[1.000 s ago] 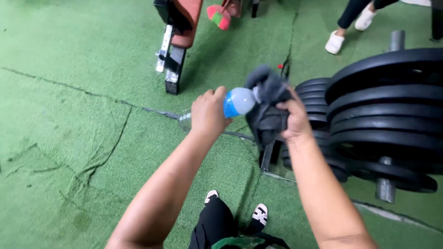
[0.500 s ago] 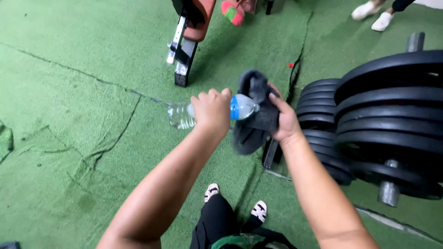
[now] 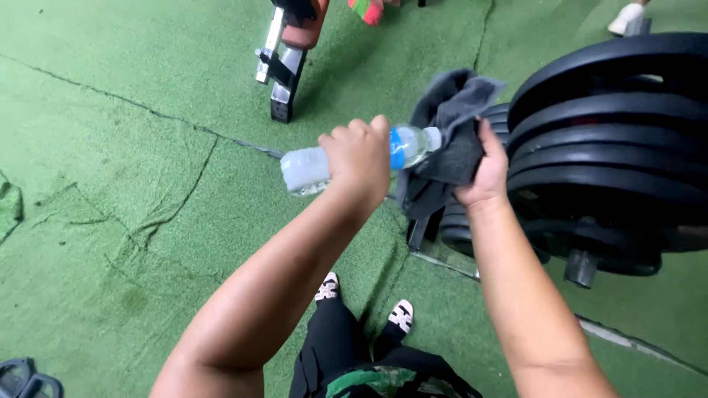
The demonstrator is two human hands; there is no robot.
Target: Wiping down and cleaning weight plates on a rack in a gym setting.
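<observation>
A clear plastic bottle [image 3: 346,156] with a blue label is gripped around its middle by the left hand [image 3: 359,157], the fingers closed over it; it is held nearly level, its neck end pressed into a dark grey cloth [image 3: 450,140]. The cloth is bunched and clutched in the right hand [image 3: 487,171], fingers wrapped shut on it, at about 3 o'clock from the bottle. Just beyond the right hand, from 2 to 4 o'clock, a stack of black weight plates [image 3: 612,147] on a steel bar is seen close by, so little room is left on that side. At 11 o'clock a bench foot [image 3: 282,70] stands well apart. Open green turf [image 3: 110,184], cracked and wrinkled in places, is spread from 7 to 10 o'clock. The person's own shoes [image 3: 402,315] are seen at 6 o'clock.
</observation>
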